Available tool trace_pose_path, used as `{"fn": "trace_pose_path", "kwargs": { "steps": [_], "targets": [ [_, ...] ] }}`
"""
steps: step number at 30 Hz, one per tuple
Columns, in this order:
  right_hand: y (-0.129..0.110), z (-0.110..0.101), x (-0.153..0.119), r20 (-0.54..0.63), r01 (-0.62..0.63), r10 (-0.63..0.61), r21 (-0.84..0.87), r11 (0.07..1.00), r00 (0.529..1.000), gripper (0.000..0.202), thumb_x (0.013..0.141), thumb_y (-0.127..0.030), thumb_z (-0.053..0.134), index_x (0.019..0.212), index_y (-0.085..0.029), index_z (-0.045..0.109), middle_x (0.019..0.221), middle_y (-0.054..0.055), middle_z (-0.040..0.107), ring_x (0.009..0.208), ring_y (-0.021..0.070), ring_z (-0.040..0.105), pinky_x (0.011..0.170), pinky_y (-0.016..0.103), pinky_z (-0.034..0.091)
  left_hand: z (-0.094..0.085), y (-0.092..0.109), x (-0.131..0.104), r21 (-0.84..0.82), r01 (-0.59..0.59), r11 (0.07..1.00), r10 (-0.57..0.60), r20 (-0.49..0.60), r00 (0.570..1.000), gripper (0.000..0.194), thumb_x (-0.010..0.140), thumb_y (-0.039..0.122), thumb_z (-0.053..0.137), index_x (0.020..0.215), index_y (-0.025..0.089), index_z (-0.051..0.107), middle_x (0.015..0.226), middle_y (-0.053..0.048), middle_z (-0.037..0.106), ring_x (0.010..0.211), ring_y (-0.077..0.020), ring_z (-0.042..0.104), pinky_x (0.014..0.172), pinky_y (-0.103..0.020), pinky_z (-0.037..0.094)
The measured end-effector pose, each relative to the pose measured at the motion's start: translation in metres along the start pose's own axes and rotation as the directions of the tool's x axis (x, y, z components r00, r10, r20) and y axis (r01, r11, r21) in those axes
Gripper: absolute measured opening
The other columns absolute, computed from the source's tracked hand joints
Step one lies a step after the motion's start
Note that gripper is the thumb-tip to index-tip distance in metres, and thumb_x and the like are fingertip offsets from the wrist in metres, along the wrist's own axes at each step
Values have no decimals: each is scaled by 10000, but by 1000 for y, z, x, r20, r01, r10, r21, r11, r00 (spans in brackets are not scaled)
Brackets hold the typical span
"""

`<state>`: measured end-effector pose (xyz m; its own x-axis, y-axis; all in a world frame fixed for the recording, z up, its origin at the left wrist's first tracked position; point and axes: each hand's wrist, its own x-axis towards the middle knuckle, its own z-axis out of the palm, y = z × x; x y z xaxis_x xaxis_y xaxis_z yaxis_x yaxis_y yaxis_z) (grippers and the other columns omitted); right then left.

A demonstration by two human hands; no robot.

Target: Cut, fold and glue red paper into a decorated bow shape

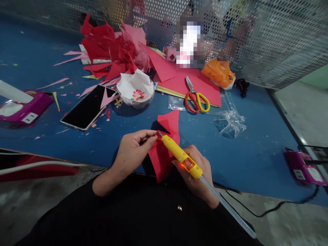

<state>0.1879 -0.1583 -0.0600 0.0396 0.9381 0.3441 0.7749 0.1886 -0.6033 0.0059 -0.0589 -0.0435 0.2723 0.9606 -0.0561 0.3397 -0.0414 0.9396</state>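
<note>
Between my hands, at the table's front edge, is a piece of folded and cut red paper (pixel 164 160). My left hand (pixel 134 147) pinches an edge of it between thumb and fingertips. In my right hand (pixel 198 162) is a yellow hot glue gun (pixel 176 150), gripped from below with a red light glowing on its body. The nozzle points up and left, right at the pinched edge beside my left fingertips; whether it touches the paper I cannot tell. A long translucent glue stick (pixel 228 206) sticks out of the gun's rear.
Red-and-yellow-handled scissors (pixel 196 99) lie by stacked coloured paper (pixel 189 82). A paper-lined bowl (pixel 151 95) holds small scraps. A dark-screened phone (pixel 87 107), red paper offcuts (pixel 110 44), an orange bag (pixel 219 73), clear plastic (pixel 230 123) and purple-based devices (pixel 301 167) surround the work area.
</note>
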Motion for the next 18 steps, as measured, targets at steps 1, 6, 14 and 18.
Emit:
{"fn": "trace_pose_path", "kwargs": {
  "steps": [1,6,14,18],
  "targets": [
    [0,0,0,3,-5,5,3,1000,1000,158,956,-374,585,898,-228,564,793,-16,608,629,108,596,549,237,422,0,0,0,4,1,1000,-1,1,1000,218,838,323,657,961,197,786,880,-30,799,776,-174,711,676,-248,553],
    [0,-1,-1,15,-14,14,12,1000,1000,145,953,-358,590,897,-226,569,792,-14,603,632,109,593,560,237,423,-1,1,0,11,11,1000,-11,1,1000,228,836,335,662,968,197,786,888,-28,798,789,-179,712,684,-245,550],
    [2,0,0,22,-25,25,21,999,999,134,946,-346,593,892,-226,566,796,-10,603,635,112,584,559,244,419,-1,0,0,-12,30,999,-30,11,999,235,830,339,656,977,205,782,886,-29,798,764,-172,705,665,-248,548],
    [1,0,0,8,-10,10,23,1000,1000,125,939,-331,598,885,-225,562,783,-15,594,628,109,574,550,239,415,0,1,0,-18,38,999,-38,11,999,230,830,335,658,971,201,781,881,-30,796,760,-166,703,665,-240,546]
  ]
}}
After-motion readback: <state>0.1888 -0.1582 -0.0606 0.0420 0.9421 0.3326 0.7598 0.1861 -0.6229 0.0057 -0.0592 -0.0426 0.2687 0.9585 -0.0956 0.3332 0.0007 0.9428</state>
